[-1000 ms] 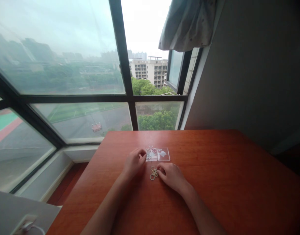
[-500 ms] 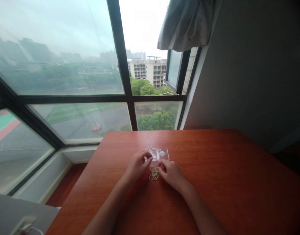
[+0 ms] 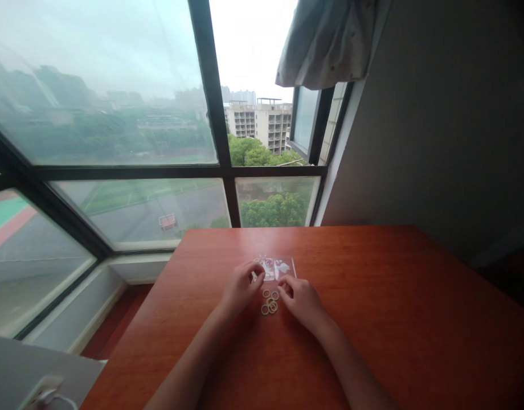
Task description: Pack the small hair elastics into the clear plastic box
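Observation:
Near the middle of the table, a small clear plastic box point(image 3: 285, 269) lies with small items in its left part, among them a pinkish ring. My left hand point(image 3: 240, 287) curls over the box's near left side, thumb and index finger bent around its edge. Its other fingers are partly hidden. Just in front of the box, several small pale rings point(image 3: 270, 305) lie loosely grouped on the wood, some overlapping. To their right is my right hand point(image 3: 302, 297), thumb and index fingertip slightly apart, no ring visible between them. A ring point(image 3: 274, 295) lies close beside its thumb.
The reddish-brown wooden table point(image 3: 373, 296) ends against the windows point(image 3: 129, 210) at the back. A grey curtain point(image 3: 326, 45) hangs at the upper right beside a dark wall point(image 3: 441, 125). At the lower left is a white cable point(image 3: 52, 397).
My right hand has drawn slightly away to the right from the ring beside its thumb, which now shows whole. My left hand and the box have barely moved.

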Demonstrator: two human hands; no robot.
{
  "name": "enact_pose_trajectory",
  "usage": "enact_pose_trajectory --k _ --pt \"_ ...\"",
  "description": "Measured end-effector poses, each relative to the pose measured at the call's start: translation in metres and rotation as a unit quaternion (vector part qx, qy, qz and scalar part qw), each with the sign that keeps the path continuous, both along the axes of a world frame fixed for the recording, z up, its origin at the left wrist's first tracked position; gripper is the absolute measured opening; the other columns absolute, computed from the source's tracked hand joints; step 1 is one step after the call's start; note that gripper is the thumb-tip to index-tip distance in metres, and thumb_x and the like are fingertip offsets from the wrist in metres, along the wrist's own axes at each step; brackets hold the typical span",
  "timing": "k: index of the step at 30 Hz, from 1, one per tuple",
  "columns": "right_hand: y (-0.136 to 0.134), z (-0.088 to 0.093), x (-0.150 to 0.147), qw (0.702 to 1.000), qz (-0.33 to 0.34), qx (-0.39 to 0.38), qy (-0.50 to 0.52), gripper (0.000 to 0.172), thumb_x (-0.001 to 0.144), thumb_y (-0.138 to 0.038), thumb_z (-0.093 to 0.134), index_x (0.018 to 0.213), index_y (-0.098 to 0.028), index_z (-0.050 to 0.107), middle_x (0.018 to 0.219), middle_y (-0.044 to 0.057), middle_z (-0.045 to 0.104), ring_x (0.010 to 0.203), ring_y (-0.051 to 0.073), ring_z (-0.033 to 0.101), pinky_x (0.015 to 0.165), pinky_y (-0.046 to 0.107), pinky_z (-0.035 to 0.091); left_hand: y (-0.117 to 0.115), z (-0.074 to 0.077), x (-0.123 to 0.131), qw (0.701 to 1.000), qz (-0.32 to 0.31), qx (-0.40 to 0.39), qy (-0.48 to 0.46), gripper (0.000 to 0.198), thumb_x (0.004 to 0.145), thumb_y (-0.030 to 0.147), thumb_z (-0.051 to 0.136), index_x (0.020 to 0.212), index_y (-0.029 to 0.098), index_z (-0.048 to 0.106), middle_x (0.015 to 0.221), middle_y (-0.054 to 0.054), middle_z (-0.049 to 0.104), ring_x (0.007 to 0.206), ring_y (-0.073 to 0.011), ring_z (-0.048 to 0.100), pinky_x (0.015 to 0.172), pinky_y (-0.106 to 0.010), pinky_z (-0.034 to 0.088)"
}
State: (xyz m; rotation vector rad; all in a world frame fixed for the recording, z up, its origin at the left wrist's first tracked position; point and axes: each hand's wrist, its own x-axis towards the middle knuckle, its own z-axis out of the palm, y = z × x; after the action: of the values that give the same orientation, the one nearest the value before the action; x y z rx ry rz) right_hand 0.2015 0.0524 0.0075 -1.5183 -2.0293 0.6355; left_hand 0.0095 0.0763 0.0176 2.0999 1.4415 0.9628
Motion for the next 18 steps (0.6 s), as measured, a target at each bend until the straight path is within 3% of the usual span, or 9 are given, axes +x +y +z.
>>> enact_pose_trajectory --k 5,18 --pt "-0.003 0.002 -0.003 0.998 0.006 -0.02 -0.06 0.011 0.086 -0.031 0.056 0.086 -0.025 0.066 0.079 -0.001 0.071 0.071 0.015 0.062 0.061 0.024 0.033 0.006 0.0 -0.012 0.997 0.065 0.019 0.026 0.013 0.083 0.024 0.053 0.077 0.019 0.063 0.076 -0.002 0.066 0.065 -0.0142 0.055 0.061 -0.024 0.04" --pt "-0.002 -0.002 -0.004 0.988 -0.008 -0.021 -0.15 0.015 0.085 -0.028 0.052 0.083 -0.023 0.066 0.081 0.001 0.072 0.072 0.017 0.064 0.057 0.026 0.028 0.007 -0.006 -0.016 0.997 0.061 0.009 0.052 0.013 0.083 0.022 0.052 0.083 0.019 0.064 0.083 -0.002 0.065 0.065 -0.0134 0.055 0.062 -0.024 0.04"
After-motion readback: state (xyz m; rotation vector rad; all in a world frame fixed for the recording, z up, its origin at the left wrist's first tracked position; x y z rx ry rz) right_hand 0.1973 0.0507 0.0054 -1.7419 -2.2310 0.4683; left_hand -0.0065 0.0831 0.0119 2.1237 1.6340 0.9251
